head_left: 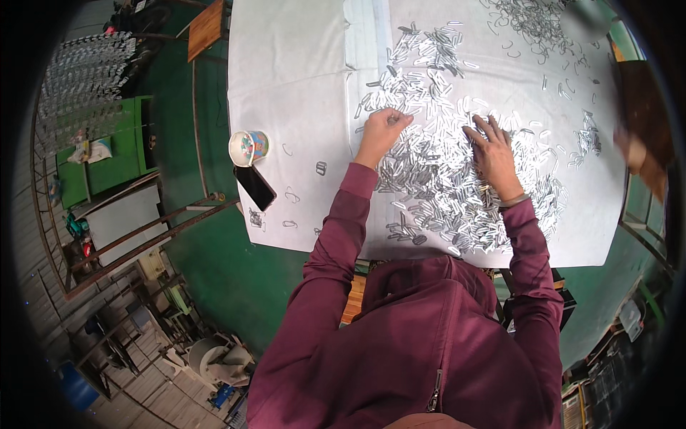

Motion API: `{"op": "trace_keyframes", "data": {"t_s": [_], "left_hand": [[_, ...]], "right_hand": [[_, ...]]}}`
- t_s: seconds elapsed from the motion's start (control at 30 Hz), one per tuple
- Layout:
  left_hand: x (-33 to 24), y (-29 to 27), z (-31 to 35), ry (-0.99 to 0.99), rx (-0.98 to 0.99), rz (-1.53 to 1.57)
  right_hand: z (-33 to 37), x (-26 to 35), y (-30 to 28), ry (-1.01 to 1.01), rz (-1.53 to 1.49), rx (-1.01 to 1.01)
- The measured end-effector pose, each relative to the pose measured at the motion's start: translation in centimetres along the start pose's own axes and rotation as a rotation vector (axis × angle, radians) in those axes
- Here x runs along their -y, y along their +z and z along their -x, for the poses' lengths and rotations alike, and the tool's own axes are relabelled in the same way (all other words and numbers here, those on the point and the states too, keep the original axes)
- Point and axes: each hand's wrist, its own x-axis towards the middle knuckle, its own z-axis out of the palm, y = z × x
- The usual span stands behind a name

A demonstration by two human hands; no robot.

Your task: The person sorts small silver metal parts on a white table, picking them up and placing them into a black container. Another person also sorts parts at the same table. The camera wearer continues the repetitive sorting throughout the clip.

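Observation:
A wide heap of small shiny metal loops (443, 171) covers the middle of a table draped in white cloth (293, 79). My left hand (382, 129) is curled at the heap's left edge, fingers pinched together on some of the loops. Flat on the pile lies my right hand (493, 150), fingers spread and pressing down on the pieces, with a bracelet at the wrist. Both arms wear maroon sleeves.
A patterned cup (248, 147) and a dark phone (254, 187) sit near the table's left edge, with a few stray loops (289, 194) beside them. More loops (532, 21) lie at the far right. Another person's hand (636, 154) shows at the right edge. A green bench (107, 154) stands to the left.

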Motion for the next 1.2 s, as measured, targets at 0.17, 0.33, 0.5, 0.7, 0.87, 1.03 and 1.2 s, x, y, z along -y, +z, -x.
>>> {"op": "trace_keyframes", "data": {"t_s": [0.17, 0.33, 0.5, 0.7, 0.87, 1.03, 1.2], "left_hand": [[0.7, 1.9, 1.4, 0.342, -0.134, -0.418], [1.0, 2.4, 0.8, 0.405, -0.228, -0.450], [-0.1, 1.4, -0.1, 0.191, -0.251, -0.181], [-1.1, 4.0, 0.9, 0.414, -0.075, -0.234], [-1.4, 7.3, 1.8, 0.441, -0.030, -0.460], [-2.7, 8.4, 1.4, 0.520, -0.020, -0.747], [-3.1, 9.3, 1.3, 0.434, -0.020, -0.953]], "right_hand": [[1.5, -2.1, -1.3, 0.000, -0.200, -0.110], [2.3, -1.7, -1.3, 0.117, -0.453, -0.261], [2.9, -1.7, -1.9, 0.488, -0.860, -0.216], [4.1, -0.1, -4.3, 0.633, -1.364, -0.060], [7.3, -0.1, -2.9, 0.564, -1.223, -0.045], [9.5, 0.5, -3.6, 0.606, -1.196, -0.056], [10.6, 0.9, -4.1, 0.609, -1.221, -0.090]]}}
